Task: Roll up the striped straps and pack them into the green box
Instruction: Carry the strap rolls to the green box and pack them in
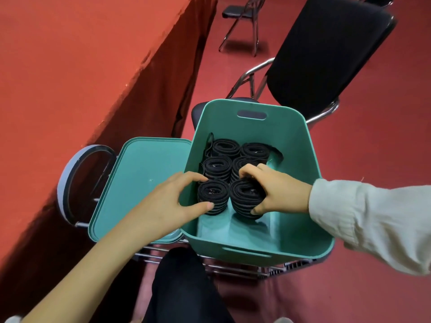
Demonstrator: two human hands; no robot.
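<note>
Inside the green box (256, 127), six rolled striped straps (225, 148) are packed in two rows of three, each stood on end with its coil face up and its axis upright. The box's long axis runs away from the viewer. Bare floor is left at the near end, and a little at the far right corner. The near-left roll (213, 194) is bracketed by the left hand (163, 201), thumb touching its near side and forefinger curled over its far side. The near-right roll (245, 194) is gripped by the right hand (279, 190), fingers curled over the top and thumb underneath. The box lid (140, 183) lies touching the left wall. A black chair (326, 54) stands just behind, and a red-draped table (70, 66) to the left.
</note>
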